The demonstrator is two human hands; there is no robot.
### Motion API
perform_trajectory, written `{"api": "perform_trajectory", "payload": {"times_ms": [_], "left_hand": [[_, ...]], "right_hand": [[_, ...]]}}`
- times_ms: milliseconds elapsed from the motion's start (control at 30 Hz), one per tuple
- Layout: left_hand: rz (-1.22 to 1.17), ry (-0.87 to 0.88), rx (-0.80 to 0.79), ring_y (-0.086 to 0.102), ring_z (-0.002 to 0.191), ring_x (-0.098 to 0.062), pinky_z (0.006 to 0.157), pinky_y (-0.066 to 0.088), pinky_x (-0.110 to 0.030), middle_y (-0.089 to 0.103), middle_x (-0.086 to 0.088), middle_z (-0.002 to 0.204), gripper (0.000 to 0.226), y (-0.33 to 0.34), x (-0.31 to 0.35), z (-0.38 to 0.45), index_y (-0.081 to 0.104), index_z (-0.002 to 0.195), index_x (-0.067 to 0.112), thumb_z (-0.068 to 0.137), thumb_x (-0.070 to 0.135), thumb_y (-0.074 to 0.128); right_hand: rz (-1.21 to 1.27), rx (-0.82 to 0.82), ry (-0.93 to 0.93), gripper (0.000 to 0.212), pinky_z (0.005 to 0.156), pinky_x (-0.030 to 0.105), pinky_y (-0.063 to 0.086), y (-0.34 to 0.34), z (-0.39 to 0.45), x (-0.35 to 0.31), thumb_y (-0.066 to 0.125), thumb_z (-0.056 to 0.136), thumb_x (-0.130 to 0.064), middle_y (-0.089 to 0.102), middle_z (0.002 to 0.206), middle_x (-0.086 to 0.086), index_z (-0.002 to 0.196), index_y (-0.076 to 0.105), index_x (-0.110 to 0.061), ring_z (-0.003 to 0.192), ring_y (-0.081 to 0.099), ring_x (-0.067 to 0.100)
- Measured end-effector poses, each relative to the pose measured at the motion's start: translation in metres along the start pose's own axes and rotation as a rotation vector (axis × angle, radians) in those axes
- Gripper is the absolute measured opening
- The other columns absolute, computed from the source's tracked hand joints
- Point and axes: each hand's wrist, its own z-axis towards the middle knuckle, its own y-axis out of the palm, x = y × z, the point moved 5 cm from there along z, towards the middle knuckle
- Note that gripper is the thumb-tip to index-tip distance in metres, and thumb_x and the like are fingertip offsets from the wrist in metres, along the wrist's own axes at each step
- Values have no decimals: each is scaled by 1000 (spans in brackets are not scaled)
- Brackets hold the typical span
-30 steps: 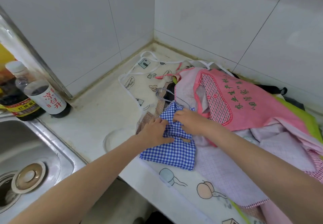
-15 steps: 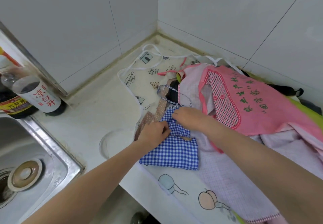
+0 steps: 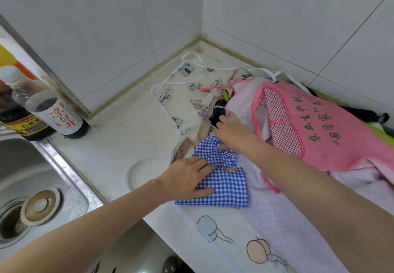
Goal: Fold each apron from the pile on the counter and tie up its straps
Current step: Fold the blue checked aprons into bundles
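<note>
Folded blue gingham apron (image 3: 221, 184) is lying at counter (image 3: 119, 145) front edge, right of sink (image 3: 42, 179). Left hand (image 3: 185, 180) is pressing it w/ fingers flat, spread. Right hand (image 3: 231, 133) is pinching apron's top; striped strap (image 3: 210, 111) just behind.

I see a blue-and-white gingham apron (image 3: 223, 187), a pink apron (image 3: 332, 136) with green lettering, and a cream cartoon-print apron (image 3: 183, 93).

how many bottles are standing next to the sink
2. A dark sauce bottle at the far left edge, and a white-labelled bottle just right of it, touching or nearly so, behind the sink. More may be hidden beyond the frame's left edge.
</note>
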Motion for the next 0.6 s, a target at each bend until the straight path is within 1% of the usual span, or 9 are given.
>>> {"api": "perform_trajectory", "payload": {"times_ms": [67, 100, 167, 233, 333, 367, 467, 533, 600], "left_hand": [[68, 2, -105, 64, 95, -19, 81, 55, -28, 64, -6, 116, 71, -1, 3, -10, 55, 129, 10, 85, 64, 40], [104, -5, -169, 57, 113, -23, 96, 48, -31, 53, -11, 132, 78, 0, 5, -13, 42, 139, 9, 85, 65, 41], [101, -73, -311, 27, 138, -26, 116, 18, -36, 23, -12, 154, 88, 11, 9, -17, 13, 150, 11, 86, 61, 47], [110, -131, -278, 19, 141, -25, 117, 7, -36, 19, -9, 155, 87, 10, 11, -15, 12, 150, 14, 85, 55, 53], [131, -183, -233, 21, 136, -23, 114, 13, -36, 27, -5, 147, 79, 2, 11, -9, 24, 147, 19, 83, 54, 54], [137, -183, -229, 26, 132, -24, 111, 20, -36, 32, -6, 141, 78, 2, 10, -9, 29, 145, 20, 81, 55, 54], [135, -166, -168, 55, 101, -24, 89, 47, -31, 55, -7, 110, 72, -6, 11, -7, 58, 124, 17, 64, 55, 70], [23, -216, -139, 56, 98, -24, 88, 48, -31, 57, -7, 111, 66, -10, 12, -10, 55, 123, 13, 68, 43, 72], [-41, -321, -160, 53, 103, -23, 86, 43, -28, 53, -6, 118, 62, -10, 12, -15, 42, 127, 10, 76, 36, 67]], "right_hand": [[7, 45, -24, 40, 111, 43, 18, -6, -3, -3, 60, 86, -44, 58, 117, 2, 111, 61, -14, 119, 42, 22], [26, 48, -34, 33, 110, 41, 18, -9, -6, -4, 60, 88, -39, 61, 113, 2, 108, 61, -13, 115, 46, 22], [42, 55, -60, 24, 108, 38, 22, -15, -13, -5, 58, 90, -33, 64, 105, 2, 104, 60, -13, 106, 54, 21], [16, 93, -72, 25, 107, 37, 24, -24, -19, -4, 57, 90, -34, 62, 106, 2, 105, 61, -14, 106, 52, 21], [40, 136, -91, 23, 107, 35, 23, -43, -38, -5, 56, 91, -33, 63, 100, 3, 100, 61, -12, 105, 54, 22], [76, 122, -102, 22, 102, 33, 28, -52, -47, -9, 55, 92, -31, 63, 96, 3, 98, 59, -10, 101, 56, 22], [166, 37, -157, 17, 65, 31, 37, -66, -83, -34, 49, 96, -29, 44, 75, -4, 98, 54, -12, 79, 51, 18], [177, -13, -202, 19, 57, 30, 35, -60, -106, -57, 46, 96, -26, 38, 70, -4, 104, 55, -11, 72, 45, 17], [226, -65, -205, 19, 61, 31, 35, -48, -120, -76, 45, 95, -23, 47, 79, 3, 105, 55, -10, 75, 44, 19]]}}
